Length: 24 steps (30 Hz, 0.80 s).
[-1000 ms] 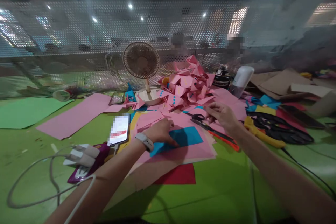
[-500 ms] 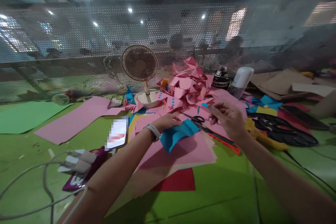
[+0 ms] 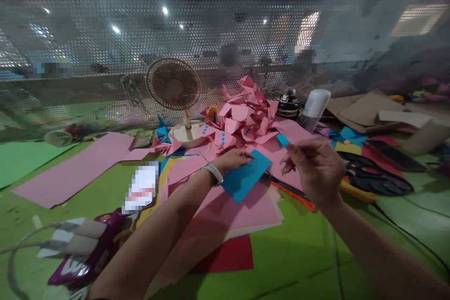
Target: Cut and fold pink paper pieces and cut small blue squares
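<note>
My left hand (image 3: 232, 161), with a pale watch band on the wrist, is closed on the upper left edge of a blue paper sheet (image 3: 248, 178). The sheet is held tilted above stacked pink paper (image 3: 242, 215). To its right my right hand (image 3: 316, 168) pinches a small blue paper piece (image 3: 282, 140) between thumb and forefinger. Its lower fingers are blurred. Below this hand lies a long black and orange tool (image 3: 295, 197), partly hidden behind the blue sheet. Beyond both hands rises a heap of folded pink paper pieces (image 3: 242, 110), some with blue diamond marks.
A small fan (image 3: 174, 84) stands behind, left of the heap. A phone (image 3: 142, 185) and a purple power strip (image 3: 87, 248) with plugs lie left. On the right are a white-topped bottle (image 3: 316, 105), a black oval object (image 3: 378, 176) and a yellow-handled corded tool (image 3: 358, 193).
The blue sheet has turned flatter towards me, showing more of its face. My right hand has come slightly closer, its small blue piece raised a little. The view has shifted right.
</note>
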{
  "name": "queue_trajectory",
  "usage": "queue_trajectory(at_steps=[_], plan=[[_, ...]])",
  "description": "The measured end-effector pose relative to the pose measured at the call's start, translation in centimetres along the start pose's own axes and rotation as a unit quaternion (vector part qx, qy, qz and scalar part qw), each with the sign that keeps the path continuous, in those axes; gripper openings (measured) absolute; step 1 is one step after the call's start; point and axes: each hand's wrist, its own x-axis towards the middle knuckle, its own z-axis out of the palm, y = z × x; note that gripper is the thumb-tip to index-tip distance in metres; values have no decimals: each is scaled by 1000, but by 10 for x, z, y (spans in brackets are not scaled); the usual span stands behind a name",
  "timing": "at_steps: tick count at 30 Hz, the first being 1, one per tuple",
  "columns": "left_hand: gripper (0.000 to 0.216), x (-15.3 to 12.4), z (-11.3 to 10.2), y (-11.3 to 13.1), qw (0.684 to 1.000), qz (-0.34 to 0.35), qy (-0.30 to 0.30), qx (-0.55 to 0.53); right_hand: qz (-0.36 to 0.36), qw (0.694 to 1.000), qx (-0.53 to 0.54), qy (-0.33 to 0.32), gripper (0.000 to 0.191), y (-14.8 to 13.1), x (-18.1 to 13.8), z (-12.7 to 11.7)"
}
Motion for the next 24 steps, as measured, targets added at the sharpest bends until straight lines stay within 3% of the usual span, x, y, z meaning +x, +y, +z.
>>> queue_trajectory(at_steps=[7,14,15,17,19,20,22,24], plan=[[24,31,6,2,986,30,87,142,-11,1000,8,-23,13,0,-4,0],[32,4,6,18,964,31,196,176,46,998,28,-37,15,10,0,0],[36,-4,6,21,975,14,189,115,53,997,25,-41,15,12,0,0],[52,-23,7,29,992,-16,93,-80,73,996,18,-57,16,14,-3,2],[61,-41,11,37,959,-4,-11,-283,101,991,15,-88,16,17,-9,5],[60,-49,14,41,931,10,-27,-363,114,988,17,-106,16,18,-13,7],[50,-63,20,48,882,41,10,-469,138,979,24,-145,16,20,-23,12],[34,-73,23,52,846,59,90,-522,155,970,32,-182,15,23,-32,16]])
